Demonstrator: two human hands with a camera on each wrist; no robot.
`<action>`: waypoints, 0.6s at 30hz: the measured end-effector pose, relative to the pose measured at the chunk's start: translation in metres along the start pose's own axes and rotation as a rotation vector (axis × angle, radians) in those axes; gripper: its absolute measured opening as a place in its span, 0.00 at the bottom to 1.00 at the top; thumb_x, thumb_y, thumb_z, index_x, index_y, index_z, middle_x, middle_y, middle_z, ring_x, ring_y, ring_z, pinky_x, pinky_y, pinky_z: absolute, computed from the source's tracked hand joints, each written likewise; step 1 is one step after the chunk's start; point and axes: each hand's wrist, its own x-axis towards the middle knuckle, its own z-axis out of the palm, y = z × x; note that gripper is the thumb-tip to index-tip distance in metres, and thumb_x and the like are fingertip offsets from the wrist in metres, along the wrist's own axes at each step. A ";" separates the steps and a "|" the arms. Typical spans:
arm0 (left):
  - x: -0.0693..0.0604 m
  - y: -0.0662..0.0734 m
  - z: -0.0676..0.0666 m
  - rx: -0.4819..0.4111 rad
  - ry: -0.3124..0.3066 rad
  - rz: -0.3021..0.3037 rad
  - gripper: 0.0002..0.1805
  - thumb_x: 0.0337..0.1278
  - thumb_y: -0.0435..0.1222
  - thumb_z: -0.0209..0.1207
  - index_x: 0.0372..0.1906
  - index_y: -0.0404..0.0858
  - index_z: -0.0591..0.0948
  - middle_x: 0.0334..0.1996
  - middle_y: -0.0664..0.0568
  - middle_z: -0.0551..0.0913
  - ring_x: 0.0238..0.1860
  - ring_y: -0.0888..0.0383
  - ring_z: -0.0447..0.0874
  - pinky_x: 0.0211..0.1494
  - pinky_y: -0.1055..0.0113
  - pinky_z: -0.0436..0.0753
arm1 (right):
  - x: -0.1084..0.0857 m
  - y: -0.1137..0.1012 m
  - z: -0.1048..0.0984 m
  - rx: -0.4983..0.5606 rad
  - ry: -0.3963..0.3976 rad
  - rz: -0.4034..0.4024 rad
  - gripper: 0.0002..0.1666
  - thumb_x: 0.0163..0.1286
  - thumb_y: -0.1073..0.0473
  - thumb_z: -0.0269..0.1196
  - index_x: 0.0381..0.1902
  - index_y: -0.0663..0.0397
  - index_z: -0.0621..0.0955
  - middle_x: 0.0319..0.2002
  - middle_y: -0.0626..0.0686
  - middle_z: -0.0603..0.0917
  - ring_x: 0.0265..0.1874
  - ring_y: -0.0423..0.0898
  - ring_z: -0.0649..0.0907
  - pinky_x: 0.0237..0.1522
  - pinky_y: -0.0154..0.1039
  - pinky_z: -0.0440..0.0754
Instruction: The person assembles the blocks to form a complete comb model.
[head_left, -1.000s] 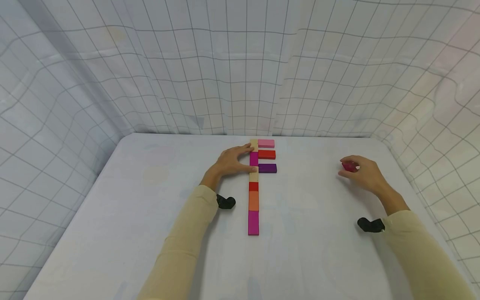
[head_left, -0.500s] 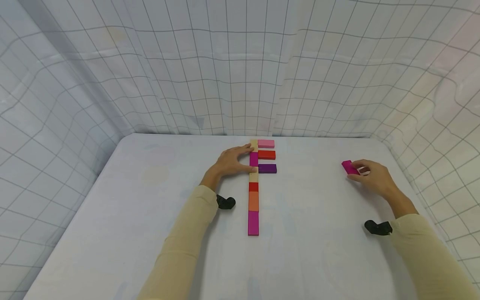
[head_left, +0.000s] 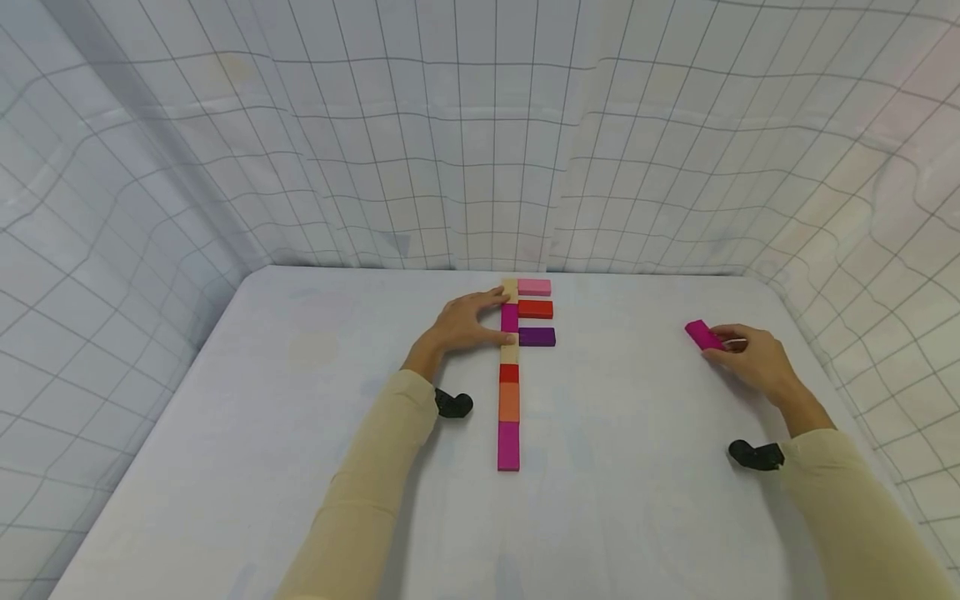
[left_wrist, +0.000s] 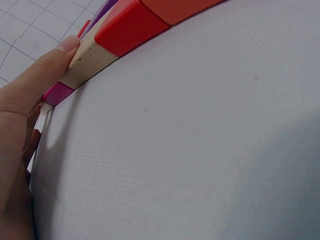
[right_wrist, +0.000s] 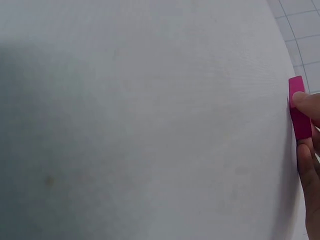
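Observation:
Far right in the head view, my right hand (head_left: 753, 358) pinches a magenta block (head_left: 702, 335) between thumb and fingers; it slants away from them. The right wrist view shows the thumb on the side of this magenta block (right_wrist: 300, 110). My left hand (head_left: 461, 323) rests spread at a straight row of blocks. Its thumb touches a plain wooden block (left_wrist: 90, 62), and its fingertips reach another wooden block (head_left: 511, 286) at the far end. Between them lies a magenta block (head_left: 509, 317). Nearer me the row continues with red (head_left: 508, 373), orange (head_left: 509, 402) and magenta (head_left: 508, 446) blocks.
Pink (head_left: 535, 287), red (head_left: 536, 309) and purple (head_left: 537, 337) blocks stick out rightward from the row, with gaps between them. All lie on a white table (head_left: 615, 500). Gridded white cloth (head_left: 495, 167) hangs behind and at both sides.
My right hand has shifted slightly right and nearer me, and more of its magenta block shows beyond the fingertips, now slanted. My left hand and the row have stayed put.

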 end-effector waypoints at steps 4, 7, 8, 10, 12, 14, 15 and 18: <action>0.002 -0.001 0.001 0.004 0.001 -0.001 0.49 0.52 0.61 0.69 0.79 0.53 0.68 0.80 0.61 0.58 0.79 0.50 0.53 0.78 0.41 0.51 | 0.000 0.001 -0.002 0.003 -0.027 0.012 0.35 0.75 0.50 0.66 0.70 0.68 0.73 0.59 0.74 0.78 0.59 0.68 0.76 0.53 0.57 0.76; 0.002 -0.002 0.001 0.005 0.000 -0.002 0.49 0.52 0.61 0.69 0.79 0.53 0.68 0.80 0.61 0.58 0.79 0.51 0.53 0.78 0.42 0.51 | 0.000 0.000 -0.003 0.004 -0.041 0.010 0.33 0.75 0.53 0.66 0.69 0.68 0.74 0.60 0.75 0.77 0.59 0.69 0.76 0.52 0.54 0.77; 0.002 -0.002 0.001 0.004 -0.001 -0.003 0.49 0.52 0.61 0.69 0.79 0.53 0.68 0.80 0.61 0.58 0.79 0.51 0.53 0.78 0.42 0.51 | 0.000 -0.001 -0.003 0.004 -0.043 0.010 0.32 0.75 0.54 0.66 0.69 0.68 0.74 0.60 0.75 0.77 0.59 0.68 0.77 0.51 0.52 0.78; 0.002 -0.002 0.001 0.004 -0.001 -0.005 0.49 0.52 0.61 0.69 0.79 0.53 0.68 0.80 0.61 0.58 0.79 0.51 0.53 0.78 0.42 0.51 | 0.000 -0.002 -0.003 0.008 -0.049 0.008 0.31 0.75 0.56 0.66 0.69 0.68 0.74 0.60 0.75 0.77 0.59 0.68 0.77 0.50 0.49 0.78; 0.002 -0.002 0.001 0.003 -0.001 -0.006 0.49 0.52 0.61 0.69 0.79 0.53 0.68 0.80 0.61 0.58 0.79 0.51 0.53 0.78 0.42 0.51 | 0.000 -0.004 -0.002 0.008 -0.054 0.003 0.30 0.75 0.57 0.66 0.68 0.68 0.75 0.60 0.75 0.77 0.58 0.68 0.77 0.50 0.47 0.79; 0.002 -0.002 0.001 0.001 0.001 -0.005 0.49 0.52 0.61 0.69 0.79 0.53 0.68 0.80 0.62 0.58 0.79 0.51 0.53 0.78 0.42 0.51 | 0.000 -0.007 -0.001 0.007 -0.059 -0.003 0.30 0.74 0.58 0.66 0.68 0.68 0.75 0.60 0.75 0.77 0.58 0.68 0.77 0.50 0.48 0.79; 0.002 -0.002 0.001 0.001 0.002 -0.005 0.49 0.52 0.62 0.69 0.79 0.54 0.68 0.80 0.62 0.58 0.79 0.51 0.53 0.78 0.42 0.52 | 0.000 -0.008 0.000 0.009 -0.064 -0.008 0.30 0.74 0.59 0.66 0.68 0.68 0.75 0.60 0.75 0.77 0.59 0.69 0.77 0.51 0.50 0.80; 0.002 -0.003 0.001 0.004 0.004 -0.003 0.49 0.52 0.61 0.69 0.79 0.54 0.68 0.80 0.62 0.59 0.79 0.51 0.53 0.78 0.42 0.52 | 0.001 -0.015 0.003 0.014 -0.081 -0.029 0.29 0.74 0.60 0.65 0.68 0.68 0.75 0.61 0.75 0.77 0.60 0.70 0.76 0.55 0.57 0.79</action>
